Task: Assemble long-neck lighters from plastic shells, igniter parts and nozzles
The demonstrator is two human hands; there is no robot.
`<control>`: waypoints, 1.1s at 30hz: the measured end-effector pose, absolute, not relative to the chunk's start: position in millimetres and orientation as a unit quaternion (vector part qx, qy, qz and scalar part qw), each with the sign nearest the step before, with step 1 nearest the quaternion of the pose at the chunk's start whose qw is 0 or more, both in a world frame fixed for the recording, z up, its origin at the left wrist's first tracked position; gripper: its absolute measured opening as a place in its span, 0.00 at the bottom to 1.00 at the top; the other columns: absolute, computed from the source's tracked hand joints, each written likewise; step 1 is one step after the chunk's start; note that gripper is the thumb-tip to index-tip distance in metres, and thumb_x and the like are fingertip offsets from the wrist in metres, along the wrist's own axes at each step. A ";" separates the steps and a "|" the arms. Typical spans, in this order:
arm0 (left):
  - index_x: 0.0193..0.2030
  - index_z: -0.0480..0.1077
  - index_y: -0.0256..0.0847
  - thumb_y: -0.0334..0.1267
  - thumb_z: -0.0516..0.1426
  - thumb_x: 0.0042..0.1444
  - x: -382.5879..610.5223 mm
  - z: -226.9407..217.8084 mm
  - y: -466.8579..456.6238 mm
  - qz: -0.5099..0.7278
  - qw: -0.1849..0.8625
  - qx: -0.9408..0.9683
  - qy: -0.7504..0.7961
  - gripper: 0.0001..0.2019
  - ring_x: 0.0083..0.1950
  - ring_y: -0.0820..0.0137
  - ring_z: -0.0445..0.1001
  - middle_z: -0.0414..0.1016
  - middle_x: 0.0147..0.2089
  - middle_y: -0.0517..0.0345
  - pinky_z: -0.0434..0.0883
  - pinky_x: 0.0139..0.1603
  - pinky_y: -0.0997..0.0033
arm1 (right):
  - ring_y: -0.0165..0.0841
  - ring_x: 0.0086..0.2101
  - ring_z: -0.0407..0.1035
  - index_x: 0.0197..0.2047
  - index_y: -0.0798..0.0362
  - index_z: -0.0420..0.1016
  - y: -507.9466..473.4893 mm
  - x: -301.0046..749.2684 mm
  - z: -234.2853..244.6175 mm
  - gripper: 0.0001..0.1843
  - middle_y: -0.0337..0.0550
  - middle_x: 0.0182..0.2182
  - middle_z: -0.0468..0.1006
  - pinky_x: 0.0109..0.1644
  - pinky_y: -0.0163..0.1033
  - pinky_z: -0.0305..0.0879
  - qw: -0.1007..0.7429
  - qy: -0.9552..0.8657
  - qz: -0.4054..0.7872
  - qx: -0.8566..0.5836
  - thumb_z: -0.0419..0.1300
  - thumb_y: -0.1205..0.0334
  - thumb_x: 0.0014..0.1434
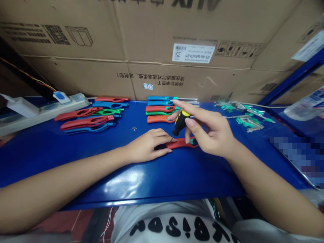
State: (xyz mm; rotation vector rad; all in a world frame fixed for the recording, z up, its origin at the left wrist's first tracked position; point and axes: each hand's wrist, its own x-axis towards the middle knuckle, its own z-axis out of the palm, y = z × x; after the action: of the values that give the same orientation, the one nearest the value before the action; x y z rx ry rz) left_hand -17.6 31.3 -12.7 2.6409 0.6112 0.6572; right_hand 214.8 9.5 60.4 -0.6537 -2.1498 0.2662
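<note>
A red long-nosed lighter (181, 143) with a teal trigger lies flat on the blue table. My left hand (154, 143) grips its left end between thumb and fingers. In my right hand (212, 131) is a short black and yellow screwdriver (181, 122), tilted with its shaft pointing down at the lighter's left end. The screw under the tip cannot be made out. Just beyond my hands, several assembled lighters (159, 109) in blue, red, green and orange lie in a stack of rows, metal rods to the right. A few small screws (134, 128) sit left of them.
Red, blue and green lighter shells (87, 123) are heaped at the left, beside a white power strip (48, 113). Teal and metal lighter parts (246, 121) lie at the right. A large cardboard box (152, 44) stands behind the table; a plastic bottle (303, 106) is far right.
</note>
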 end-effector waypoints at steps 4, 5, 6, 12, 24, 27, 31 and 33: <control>0.58 0.73 0.38 0.42 0.58 0.67 -17.7 -14.3 31.8 0.241 0.176 0.932 0.206 0.16 0.55 0.60 0.74 0.78 0.52 0.47 0.69 0.60 0.57 | 0.29 0.26 0.72 0.54 0.47 0.79 14.1 214.7 60.1 0.14 0.42 0.42 0.83 0.37 0.39 0.74 0.458 -0.847 0.039 -0.267 0.63 0.59 0.66; 0.58 0.73 0.38 0.42 0.58 0.67 -17.6 -14.3 32.0 0.244 0.178 0.931 0.204 0.16 0.55 0.60 0.74 0.78 0.52 0.47 0.69 0.60 0.57 | 0.29 0.27 0.72 0.54 0.47 0.79 14.6 214.8 60.0 0.14 0.43 0.42 0.83 0.37 0.39 0.74 0.459 -0.847 0.028 -0.267 0.63 0.59 0.65; 0.58 0.73 0.38 0.42 0.58 0.67 -17.5 -14.2 32.0 0.244 0.179 0.931 0.205 0.16 0.55 0.60 0.74 0.78 0.52 0.47 0.69 0.59 0.57 | 0.30 0.28 0.72 0.55 0.47 0.79 14.6 214.9 59.9 0.15 0.44 0.44 0.83 0.37 0.39 0.74 0.457 -0.848 0.029 -0.266 0.62 0.58 0.66; 0.60 0.72 0.39 0.41 0.59 0.67 -17.4 -13.1 31.7 0.232 0.183 0.932 0.211 0.17 0.54 0.60 0.74 0.78 0.52 0.47 0.70 0.59 0.58 | 0.30 0.32 0.76 0.62 0.46 0.74 12.5 213.8 58.6 0.19 0.45 0.50 0.81 0.38 0.39 0.76 0.454 -0.842 0.135 -0.260 0.50 0.61 0.73; 0.60 0.72 0.38 0.41 0.59 0.67 -17.2 -14.5 32.4 0.237 0.180 0.932 0.206 0.17 0.54 0.60 0.74 0.78 0.52 0.47 0.70 0.58 0.58 | 0.31 0.32 0.75 0.59 0.45 0.76 15.8 218.6 64.4 0.17 0.40 0.40 0.82 0.42 0.42 0.75 0.447 -0.855 0.120 -0.236 0.55 0.64 0.70; 0.59 0.73 0.38 0.41 0.59 0.67 -17.2 -15.0 32.3 0.244 0.174 0.932 0.203 0.16 0.55 0.60 0.74 0.78 0.52 0.47 0.70 0.59 0.58 | 0.35 0.37 0.76 0.52 0.46 0.80 14.2 214.9 65.8 0.12 0.42 0.38 0.82 0.44 0.44 0.75 0.450 -0.856 0.041 -0.250 0.62 0.60 0.66; 0.58 0.74 0.38 0.41 0.59 0.67 -17.1 -13.5 31.4 0.241 0.170 0.932 0.211 0.16 0.55 0.61 0.74 0.78 0.53 0.46 0.70 0.59 0.59 | 0.38 0.51 0.75 0.60 0.47 0.75 11.4 212.0 66.6 0.18 0.47 0.53 0.80 0.55 0.47 0.73 0.430 -0.865 0.067 -0.249 0.53 0.63 0.71; 0.59 0.73 0.39 0.41 0.59 0.67 -17.0 -13.0 31.1 0.236 0.172 0.932 0.216 0.16 0.55 0.61 0.74 0.78 0.53 0.47 0.70 0.59 0.59 | 0.37 0.51 0.75 0.61 0.47 0.74 12.1 212.1 66.2 0.19 0.45 0.53 0.80 0.56 0.46 0.73 0.429 -0.863 0.088 -0.251 0.51 0.64 0.72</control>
State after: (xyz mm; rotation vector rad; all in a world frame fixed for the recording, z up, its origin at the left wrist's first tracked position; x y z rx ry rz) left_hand -17.0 31.1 -13.0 2.6454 0.6129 0.6686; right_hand 212.1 12.1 66.2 -0.6267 -2.1549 0.2205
